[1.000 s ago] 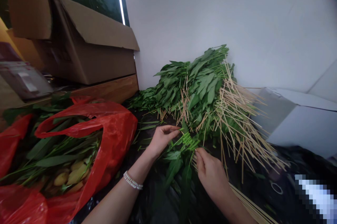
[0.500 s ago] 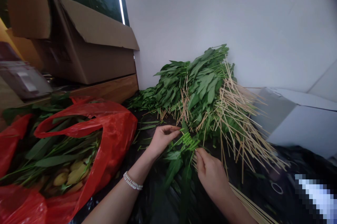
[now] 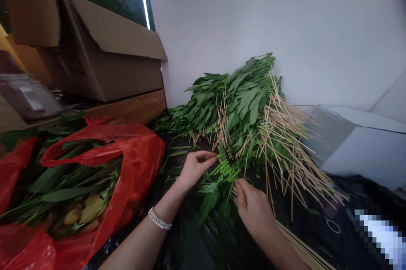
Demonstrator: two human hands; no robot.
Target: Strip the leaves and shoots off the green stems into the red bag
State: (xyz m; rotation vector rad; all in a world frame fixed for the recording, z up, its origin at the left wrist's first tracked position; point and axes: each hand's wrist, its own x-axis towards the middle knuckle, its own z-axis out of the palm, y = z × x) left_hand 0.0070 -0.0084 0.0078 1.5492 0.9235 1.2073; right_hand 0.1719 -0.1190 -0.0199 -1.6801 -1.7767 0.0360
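Threading seems the step in hand. In the head view, the left hand (image 3: 193,168) pinches the pleated leaf bundle (image 3: 226,171) between thumb and fingertips, just before the skewered pile (image 3: 241,105) on the bench (image 3: 317,223). The right hand (image 3: 253,208), fingers curled together, closes on the bundle's near end above loose skewers (image 3: 300,248). Pushing through calls for a steady, aligned pinch.
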